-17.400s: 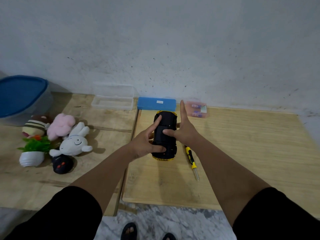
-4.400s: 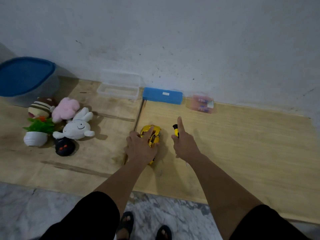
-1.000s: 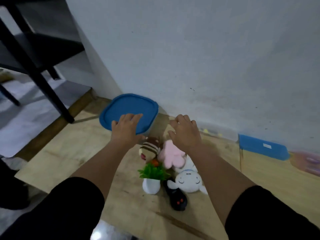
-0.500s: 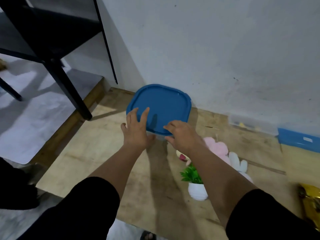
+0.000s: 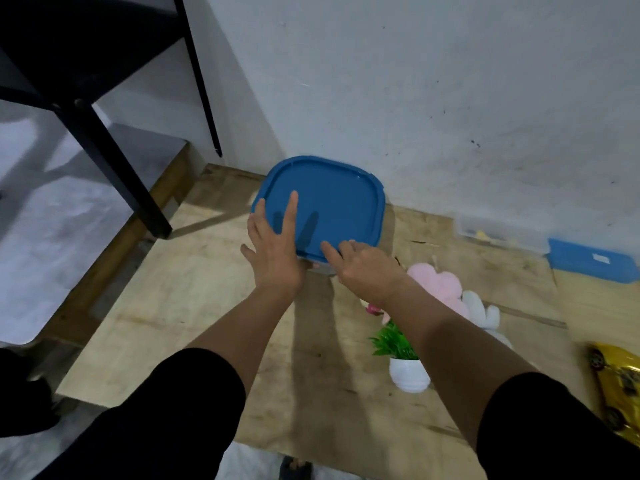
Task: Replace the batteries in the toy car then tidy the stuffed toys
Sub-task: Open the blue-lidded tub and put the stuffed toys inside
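A container with a blue lid (image 5: 332,202) stands on the wooden board by the wall. My left hand (image 5: 273,251) lies flat on the lid's front left part, fingers spread. The fingers of my right hand (image 5: 367,268) curl over the lid's front edge. Right of the container lie a pink stuffed toy (image 5: 440,285) and a white bunny toy (image 5: 481,310), both partly hidden by my right arm. A toy plant in a white pot (image 5: 408,374) stands nearer to me. The gold toy car (image 5: 620,386) sits at the right edge.
A black furniture leg (image 5: 114,161) stands on the floor at the left, beside the board's edge. A blue box (image 5: 588,261) and a clear plastic box (image 5: 485,233) lie along the wall at the right. The wall is close behind the container.
The view has moved closer over the container. My left hand has slid further onto the lid and my right hand has closed on its front edge.
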`<state>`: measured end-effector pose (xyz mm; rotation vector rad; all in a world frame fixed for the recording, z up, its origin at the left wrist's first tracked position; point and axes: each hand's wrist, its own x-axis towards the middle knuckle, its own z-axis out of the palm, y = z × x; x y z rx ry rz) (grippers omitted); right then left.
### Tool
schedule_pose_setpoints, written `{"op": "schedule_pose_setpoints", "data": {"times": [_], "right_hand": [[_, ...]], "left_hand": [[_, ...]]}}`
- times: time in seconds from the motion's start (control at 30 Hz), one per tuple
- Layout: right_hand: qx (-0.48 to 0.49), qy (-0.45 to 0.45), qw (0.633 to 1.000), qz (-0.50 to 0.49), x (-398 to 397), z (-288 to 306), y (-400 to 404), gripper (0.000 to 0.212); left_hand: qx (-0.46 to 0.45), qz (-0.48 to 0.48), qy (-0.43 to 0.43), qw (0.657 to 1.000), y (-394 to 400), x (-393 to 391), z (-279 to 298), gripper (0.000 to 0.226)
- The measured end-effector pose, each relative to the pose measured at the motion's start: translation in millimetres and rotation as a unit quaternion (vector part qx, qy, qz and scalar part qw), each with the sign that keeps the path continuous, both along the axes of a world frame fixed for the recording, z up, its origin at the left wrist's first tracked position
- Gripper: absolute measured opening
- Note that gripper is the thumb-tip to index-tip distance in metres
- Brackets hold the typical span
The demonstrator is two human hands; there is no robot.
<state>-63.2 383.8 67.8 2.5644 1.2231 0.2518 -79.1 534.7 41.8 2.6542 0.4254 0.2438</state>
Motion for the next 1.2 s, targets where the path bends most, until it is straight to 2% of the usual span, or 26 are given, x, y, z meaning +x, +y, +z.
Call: {"op": "schedule_pose_setpoints", "data": {"times": [0.03,0.1,0.2,0.37,0.5,0.57,0.63,0.7,0.77,0.87,0.97,1.2], "right_hand": [[0.014,-0.008,1.0,0.02,-0.3,-1.2,-0.8,0.044],[0.031,-0.028,0.998,0.044,-0.9,-2.8,-1.8,0.052],[0.058,-0.06,0.995,0.052,1.3,-7.3,-5.4,0.045],[0.105,-0.129,0.986,0.021,5.8,-7.9,-17.7,0.04],[0.161,-0.162,0.973,-0.031,3.9,-1.3,-24.0,0.022],[0.193,-0.159,0.965,-0.075,5.6,2.8,-26.8,0.026],[0.202,-0.131,0.961,-0.134,4.9,11.7,-27.3,0.045],[0.21,-0.024,0.953,-0.218,3.7,20.0,-25.9,0.057],[0.225,0.118,0.917,-0.309,4.5,20.9,-29.3,0.06],[0.347,0.224,0.852,-0.322,4.0,17.3,-30.4,0.061],[0.424,0.228,0.809,-0.338,3.8,16.8,-26.1,0.054],[0.46,0.215,0.788,-0.349,-13.5,30.9,-22.7,0.046]], "left_hand": [[0.002,0.0,-0.003,1.0,-0.7,-0.1,-0.4,0.118],[0.001,0.004,-0.004,1.0,-2.1,-1.1,0.2,0.121],[-0.016,0.011,-0.002,1.0,-3.1,-3.0,1.5,0.12],[-0.05,0.003,-0.01,0.999,0.6,-2.2,8.0,0.131],[-0.108,-0.062,-0.014,0.992,16.2,0.5,4.8,0.134],[-0.139,-0.091,-0.015,0.986,20.0,0.8,7.4,0.125],[-0.158,-0.093,-0.015,0.983,19.6,1.7,14.6,0.113],[-0.163,-0.087,-0.021,0.983,19.1,3.4,23.1,0.107],[-0.165,-0.086,-0.017,0.982,19.3,4.5,29.5,0.105],[-0.158,-0.091,0.01,0.983,19.5,4.0,32.9,0.11],[-0.152,-0.095,0.019,0.984,18.7,2.8,32.8,0.11],[-0.142,-0.089,0.005,0.986,18.5,-10.2,42.7,0.113]]}}
